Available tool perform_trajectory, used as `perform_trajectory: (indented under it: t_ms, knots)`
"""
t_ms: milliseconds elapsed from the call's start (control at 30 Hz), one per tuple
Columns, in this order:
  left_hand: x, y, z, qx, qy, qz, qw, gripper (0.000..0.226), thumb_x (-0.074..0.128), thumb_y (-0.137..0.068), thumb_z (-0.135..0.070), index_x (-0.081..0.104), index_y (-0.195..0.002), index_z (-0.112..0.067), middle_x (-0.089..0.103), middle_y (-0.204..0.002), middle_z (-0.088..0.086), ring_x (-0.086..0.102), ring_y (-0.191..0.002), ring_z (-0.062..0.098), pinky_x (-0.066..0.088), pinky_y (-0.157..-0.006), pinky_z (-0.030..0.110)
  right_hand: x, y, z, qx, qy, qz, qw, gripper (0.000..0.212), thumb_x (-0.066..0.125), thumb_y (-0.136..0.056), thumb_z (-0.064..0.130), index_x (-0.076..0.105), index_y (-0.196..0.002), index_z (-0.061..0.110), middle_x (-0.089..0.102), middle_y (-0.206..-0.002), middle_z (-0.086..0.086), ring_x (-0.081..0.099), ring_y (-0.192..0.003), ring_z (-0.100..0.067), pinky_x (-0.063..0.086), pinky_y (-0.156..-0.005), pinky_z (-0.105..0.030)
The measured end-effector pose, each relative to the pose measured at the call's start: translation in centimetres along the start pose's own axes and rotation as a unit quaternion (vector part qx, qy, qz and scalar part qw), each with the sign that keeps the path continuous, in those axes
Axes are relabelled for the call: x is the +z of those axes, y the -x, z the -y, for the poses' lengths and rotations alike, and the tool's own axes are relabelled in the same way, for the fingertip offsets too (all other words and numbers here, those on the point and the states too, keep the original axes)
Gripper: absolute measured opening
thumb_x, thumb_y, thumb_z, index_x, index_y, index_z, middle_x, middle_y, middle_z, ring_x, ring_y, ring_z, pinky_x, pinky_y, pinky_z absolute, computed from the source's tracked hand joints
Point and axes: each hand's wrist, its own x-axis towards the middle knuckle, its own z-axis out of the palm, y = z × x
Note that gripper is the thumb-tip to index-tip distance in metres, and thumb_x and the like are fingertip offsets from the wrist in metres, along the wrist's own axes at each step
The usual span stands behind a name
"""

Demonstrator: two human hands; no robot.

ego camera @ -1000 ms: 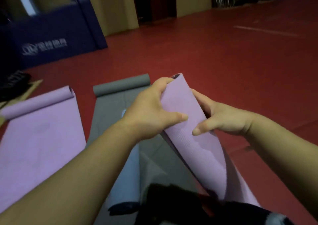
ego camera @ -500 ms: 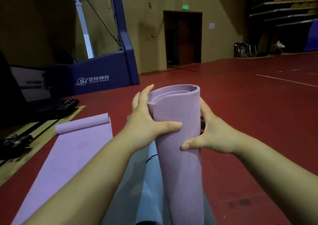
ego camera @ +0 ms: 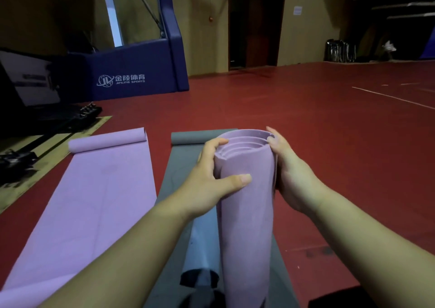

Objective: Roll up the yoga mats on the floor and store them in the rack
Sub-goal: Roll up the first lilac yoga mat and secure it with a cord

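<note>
The left hand (ego camera: pixel 207 180) and right hand (ego camera: pixel 290 170) clamp opposite sides of the upright rolled purple mat (ego camera: pixel 247 208) near its top, left thumb across its front. A gray mat (ego camera: pixel 186 138) and a flat purple mat (ego camera: pixel 101 190) lie on the red floor (ego camera: pixel 306 119), with a blue padded base (ego camera: pixel 131 67) behind.

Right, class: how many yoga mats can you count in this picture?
3. A rolled purple mat, gripped by left hand and right hand; a flat purple mat on the floor, left; a grey mat behind the roll. A pale blue shape may be another.
</note>
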Motion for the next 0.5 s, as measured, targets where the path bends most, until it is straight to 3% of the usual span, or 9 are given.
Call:
perform_trajectory:
  t_ms: [67, 167, 267, 367, 500]
  knots:
    - [0.2, 0.0, -0.5, -0.014, 0.031, -0.009, 0.999, 0.065, 0.069, -0.072, -0.066, 0.046, -0.131, -0.053, 0.046, -0.146, -0.019, 0.048, -0.134, 0.004, 0.043, -0.113, 0.035, 0.1, -0.3, 0.7, -0.043, -0.005, -0.035, 0.998, 0.068, 0.067, -0.074, 0.047, 0.053, -0.140, 0.041, 0.057, -0.146, 0.003, 0.058, -0.131, -0.014, 0.040, -0.116, -0.045]
    - [0.8, 0.1, -1.3, -0.036, 0.083, -0.059, 0.994, 0.050, 0.052, -0.082, -0.070, 0.058, -0.124, -0.044, 0.058, -0.134, -0.019, 0.055, -0.124, 0.002, 0.042, -0.114, 0.042, 0.6, -0.4, 1.0, -0.064, 0.001, -0.042, 0.997, 0.049, 0.063, -0.070, 0.037, 0.068, -0.118, 0.036, 0.061, -0.139, -0.006, 0.057, -0.130, -0.029, 0.038, -0.117, -0.053]
    - [1.1, 0.0, -1.2, -0.041, 0.101, -0.087, 0.990, 0.046, 0.052, -0.084, -0.063, 0.058, -0.126, -0.043, 0.060, -0.135, -0.014, 0.058, -0.123, 0.005, 0.043, -0.114, 0.043, 0.9, -0.3, 0.6, -0.064, -0.011, -0.029, 0.997, 0.036, 0.065, -0.069, 0.041, 0.070, -0.104, 0.031, 0.062, -0.136, -0.014, 0.053, -0.131, -0.039, 0.035, -0.117, -0.058]
    - [1.0, 0.2, -0.3, -0.036, 0.109, -0.104, 0.988, 0.050, 0.053, -0.086, -0.057, 0.054, -0.132, -0.041, 0.059, -0.136, -0.017, 0.058, -0.123, 0.001, 0.044, -0.113, 0.037, 1.2, -0.1, -0.3, -0.068, 0.007, -0.017, 0.998, 0.027, 0.066, -0.073, 0.047, 0.069, -0.097, 0.034, 0.061, -0.132, -0.021, 0.057, -0.127, -0.037, 0.036, -0.116, -0.058]
    - [1.4, 1.1, 1.4, -0.038, 0.109, -0.112, 0.987, 0.048, 0.054, -0.089, -0.052, 0.053, -0.133, -0.035, 0.063, -0.132, -0.013, 0.060, -0.122, 0.002, 0.046, -0.106, 0.029, 1.3, -0.1, -2.9, -0.059, 0.076, -0.012, 0.995, 0.030, 0.064, -0.078, 0.061, 0.065, -0.105, 0.046, 0.067, -0.129, 0.002, 0.060, -0.127, -0.021, 0.037, -0.116, -0.055]
